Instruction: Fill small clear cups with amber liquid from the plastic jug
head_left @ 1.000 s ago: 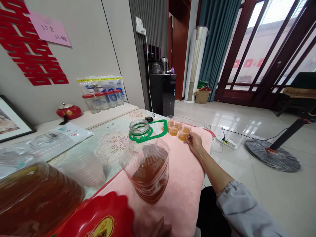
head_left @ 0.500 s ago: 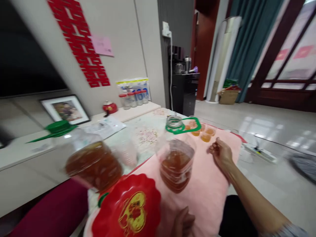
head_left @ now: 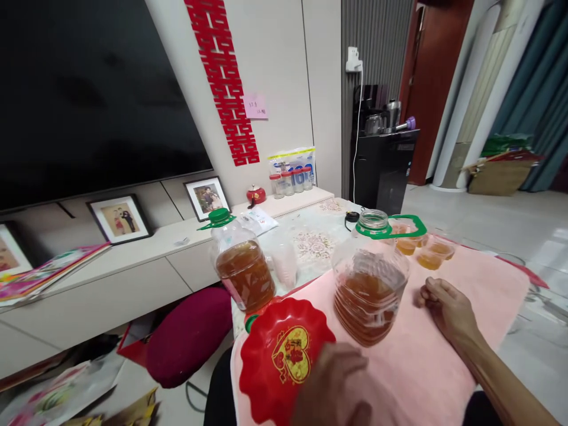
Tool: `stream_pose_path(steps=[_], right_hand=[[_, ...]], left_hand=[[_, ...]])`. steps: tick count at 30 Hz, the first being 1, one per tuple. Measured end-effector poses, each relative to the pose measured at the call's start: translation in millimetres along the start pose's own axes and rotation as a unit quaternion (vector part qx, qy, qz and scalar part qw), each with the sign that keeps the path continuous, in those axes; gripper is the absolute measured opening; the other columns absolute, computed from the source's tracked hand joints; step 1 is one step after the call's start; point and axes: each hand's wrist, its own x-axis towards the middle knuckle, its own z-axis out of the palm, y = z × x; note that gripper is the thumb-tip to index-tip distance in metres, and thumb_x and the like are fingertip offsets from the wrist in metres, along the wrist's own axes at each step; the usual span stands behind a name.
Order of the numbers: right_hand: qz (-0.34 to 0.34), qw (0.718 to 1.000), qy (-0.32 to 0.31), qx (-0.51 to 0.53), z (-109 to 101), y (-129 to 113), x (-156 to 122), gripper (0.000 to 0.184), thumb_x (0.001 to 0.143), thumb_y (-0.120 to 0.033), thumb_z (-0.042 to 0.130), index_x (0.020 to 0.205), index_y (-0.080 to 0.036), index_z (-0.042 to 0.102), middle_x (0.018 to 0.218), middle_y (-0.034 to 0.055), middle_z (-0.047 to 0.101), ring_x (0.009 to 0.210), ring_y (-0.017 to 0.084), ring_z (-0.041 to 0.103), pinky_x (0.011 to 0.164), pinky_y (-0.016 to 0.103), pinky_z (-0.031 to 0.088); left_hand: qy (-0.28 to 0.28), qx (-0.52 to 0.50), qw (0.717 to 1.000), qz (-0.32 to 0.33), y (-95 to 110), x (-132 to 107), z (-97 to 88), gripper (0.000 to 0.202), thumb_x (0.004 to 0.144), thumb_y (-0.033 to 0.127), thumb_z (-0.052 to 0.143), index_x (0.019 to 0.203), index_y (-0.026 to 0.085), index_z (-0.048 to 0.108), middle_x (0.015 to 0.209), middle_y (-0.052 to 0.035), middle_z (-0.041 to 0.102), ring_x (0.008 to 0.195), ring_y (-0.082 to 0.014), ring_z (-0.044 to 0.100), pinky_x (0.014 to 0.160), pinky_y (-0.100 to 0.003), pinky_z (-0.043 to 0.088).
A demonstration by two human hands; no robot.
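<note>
A pink cloth covers the tabletop; on it stands an open jug of amber liquid with a green handle; a capped jug stands off to its left; the red plate lies at the near edge, the left hand resting on its rim, fingers loose; the right hand lies loosely curled and empty on the cloth just right of the open jug; small cups stand beyond.

Red plate: scalloped rim, gold heart motif, lying flat by my left hand on the pink cloth.
Open jug: clear plastic, amber liquid, upright, uncapped, beside my right hand.
</note>
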Motion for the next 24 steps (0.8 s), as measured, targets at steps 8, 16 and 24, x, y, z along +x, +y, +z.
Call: stream_pose_path(steps=[8,16,24], right_hand=[[0.002,1.0,0.006,0.016,3.0,-0.2,-0.8,0.05,0.053,-0.057,0.098,0.058,-0.021,0.064,0.056,-0.0021,0.054,0.051,0.013,0.058,0.047,0.025,0.051],[0.009,1.0,0.0,0.011,2.0,1.0,-0.5,0.052,0.053,-0.058,0.099,0.058,-0.02,0.063,0.055,-0.0005,0.057,0.05,0.012,0.058,0.048,0.023,0.051],[0.007,1.0,-0.001,0.002,0.1,2.9,0.4,0.05,0.053,-0.057,0.099,0.06,-0.021,0.066,0.056,-0.0007,0.059,0.05,0.013,0.058,0.049,0.024,0.052]], left_hand=[[-0.032,0.457,0.888,0.044,26.7,109.9,-125.3,0.035,0.094,0.015,0.045,0.121,0.015,0.066,0.134,-0.013,0.062,0.128,-0.0222,0.06,0.111,-0.042,0.055],[-0.125,0.572,0.81,0.03,23.9,167.2,-134.0,0.033,0.083,0.001,0.049,0.104,0.008,0.074,0.161,-0.0185,0.045,0.159,-0.0419,0.027,0.12,-0.071,0.035],[-0.168,0.589,0.791,-0.002,9.4,186.0,-130.7,0.035,0.085,0.0,0.044,0.091,0.01,0.077,0.164,-0.014,0.043,0.163,-0.0361,0.02,0.129,-0.071,0.019]])
